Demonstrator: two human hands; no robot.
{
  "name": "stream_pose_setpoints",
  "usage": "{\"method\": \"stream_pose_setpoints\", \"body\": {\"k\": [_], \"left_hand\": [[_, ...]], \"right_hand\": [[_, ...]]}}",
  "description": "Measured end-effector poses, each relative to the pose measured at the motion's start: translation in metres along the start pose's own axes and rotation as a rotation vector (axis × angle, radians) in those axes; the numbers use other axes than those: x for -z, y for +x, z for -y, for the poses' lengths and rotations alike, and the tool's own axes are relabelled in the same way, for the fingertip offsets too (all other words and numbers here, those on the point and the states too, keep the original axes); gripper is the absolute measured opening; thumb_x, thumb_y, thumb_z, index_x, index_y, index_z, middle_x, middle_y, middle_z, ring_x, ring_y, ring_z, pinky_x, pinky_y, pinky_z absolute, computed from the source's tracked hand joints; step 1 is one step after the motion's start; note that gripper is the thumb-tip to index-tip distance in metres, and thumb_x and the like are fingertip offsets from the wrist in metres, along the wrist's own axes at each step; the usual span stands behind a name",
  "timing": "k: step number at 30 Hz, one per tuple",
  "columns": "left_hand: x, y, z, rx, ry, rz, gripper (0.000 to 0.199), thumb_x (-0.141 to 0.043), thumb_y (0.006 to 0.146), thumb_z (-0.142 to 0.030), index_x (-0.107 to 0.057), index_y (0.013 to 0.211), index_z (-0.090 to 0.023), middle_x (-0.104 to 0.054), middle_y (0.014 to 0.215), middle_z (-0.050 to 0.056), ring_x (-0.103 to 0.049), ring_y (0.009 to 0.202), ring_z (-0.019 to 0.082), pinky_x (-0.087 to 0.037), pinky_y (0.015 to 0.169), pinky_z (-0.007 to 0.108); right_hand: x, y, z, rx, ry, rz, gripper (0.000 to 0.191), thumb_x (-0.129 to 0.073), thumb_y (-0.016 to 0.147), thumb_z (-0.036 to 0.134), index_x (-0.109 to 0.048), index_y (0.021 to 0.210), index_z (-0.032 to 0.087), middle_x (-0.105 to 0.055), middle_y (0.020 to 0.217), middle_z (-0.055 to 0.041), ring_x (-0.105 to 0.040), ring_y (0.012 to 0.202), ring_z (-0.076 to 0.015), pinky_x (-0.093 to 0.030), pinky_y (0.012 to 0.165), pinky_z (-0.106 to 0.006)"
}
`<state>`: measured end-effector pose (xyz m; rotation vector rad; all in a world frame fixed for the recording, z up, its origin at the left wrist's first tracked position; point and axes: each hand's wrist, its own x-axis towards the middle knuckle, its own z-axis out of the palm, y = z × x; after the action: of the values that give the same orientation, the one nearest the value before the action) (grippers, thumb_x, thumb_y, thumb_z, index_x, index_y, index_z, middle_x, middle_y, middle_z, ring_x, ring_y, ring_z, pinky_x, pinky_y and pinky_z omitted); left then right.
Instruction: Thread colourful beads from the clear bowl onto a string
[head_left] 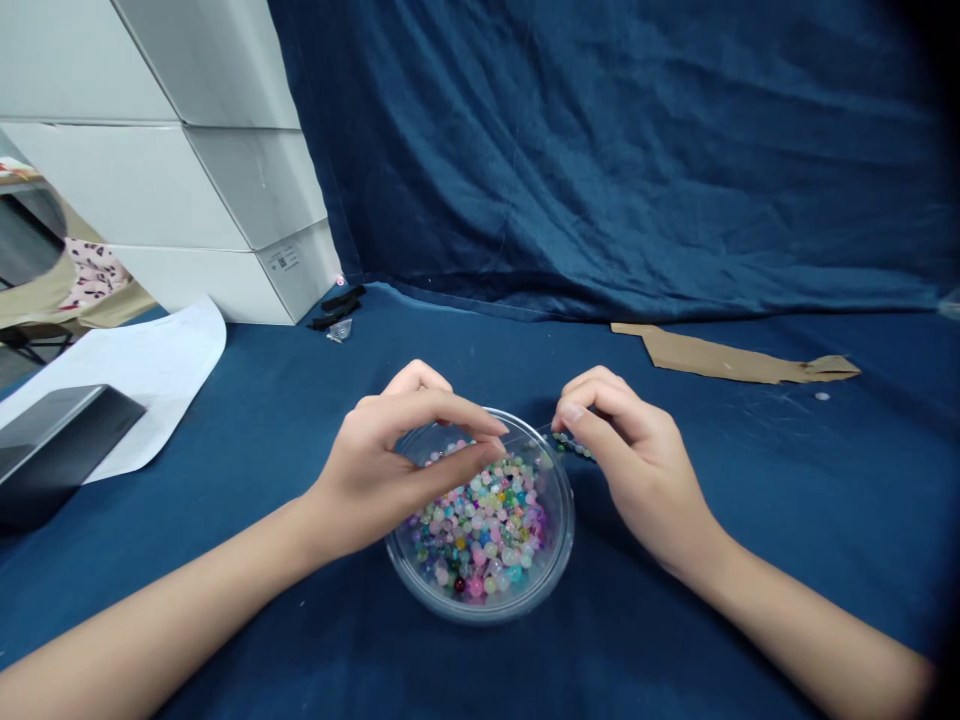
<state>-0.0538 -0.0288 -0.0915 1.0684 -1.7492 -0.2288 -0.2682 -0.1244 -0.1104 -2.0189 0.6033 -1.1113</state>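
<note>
Left hand curled over clear bowl of mixed round beads, center frame; grip closure unclear, any held bead hidden. Right hand pinching short bead strand just beside bowl rim, grip closed.

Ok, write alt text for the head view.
A left hand and a right hand reach over a clear round bowl full of multicoloured round beads. The left fingers pinch together above the beads, while the right fingers hold a short strand of beads near the rim. The bowl sits on blue cloth.
</note>
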Motion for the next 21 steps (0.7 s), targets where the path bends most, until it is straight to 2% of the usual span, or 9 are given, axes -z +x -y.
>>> {"method": "stream_pose_setpoints", "body": {"k": [6,12,17,19,21], "left_hand": [[0.0008,0.0020,-0.0018,0.043,0.028,0.031,0.020,-0.080,0.084,-0.008,-0.078,0.099,-0.022,-0.076,0.085,0.001,-0.060,0.086,0.017,-0.052,0.076,0.031],[0.0015,-0.0003,-0.0027,0.037,0.041,0.054,0.019,-0.080,0.085,-0.008,-0.077,0.098,-0.022,-0.074,0.084,0.002,-0.059,0.086,0.018,-0.052,0.074,0.030],[0.0031,0.0028,-0.0041,0.009,0.094,0.078,0.019,-0.077,0.087,-0.009,-0.076,0.101,-0.022,-0.075,0.088,0.002,-0.060,0.089,0.019,-0.051,0.078,0.032],[0.0056,0.0058,-0.0060,0.036,0.134,0.148,0.015,-0.075,0.089,-0.011,-0.074,0.101,-0.020,-0.075,0.092,0.002,-0.061,0.092,0.019,-0.049,0.084,0.034],[0.0095,0.0087,-0.0084,0.062,0.154,0.322,0.008,-0.073,0.091,-0.016,-0.073,0.098,-0.019,-0.075,0.094,0.001,-0.064,0.090,0.018,-0.044,0.089,0.036]], "right_hand": [[-0.0011,-0.0063,0.0054,-0.012,0.087,0.138,0.008,-0.065,0.097,0.022,-0.073,0.095,0.025,-0.065,0.079,0.0027,-0.060,0.078,-0.0176,-0.044,0.073,-0.034],[-0.0050,-0.0085,0.0059,0.086,-0.108,0.202,0.006,-0.069,0.098,0.025,-0.074,0.094,0.026,-0.064,0.074,0.0023,-0.057,0.076,-0.0183,-0.043,0.073,-0.035],[-0.0042,-0.0089,0.0076,0.209,-0.228,0.220,0.008,-0.066,0.098,0.018,-0.069,0.094,0.023,-0.065,0.074,0.0018,-0.056,0.078,-0.0194,-0.041,0.075,-0.037],[-0.0045,-0.0094,0.0080,0.192,-0.220,0.190,0.009,-0.062,0.099,0.017,-0.066,0.093,0.022,-0.063,0.076,0.0014,-0.056,0.077,-0.0185,-0.041,0.074,-0.036],[-0.0056,-0.0099,0.0074,0.161,-0.210,0.157,0.009,-0.061,0.099,0.017,-0.064,0.092,0.022,-0.062,0.078,0.0015,-0.055,0.077,-0.0180,-0.042,0.074,-0.035]]}}
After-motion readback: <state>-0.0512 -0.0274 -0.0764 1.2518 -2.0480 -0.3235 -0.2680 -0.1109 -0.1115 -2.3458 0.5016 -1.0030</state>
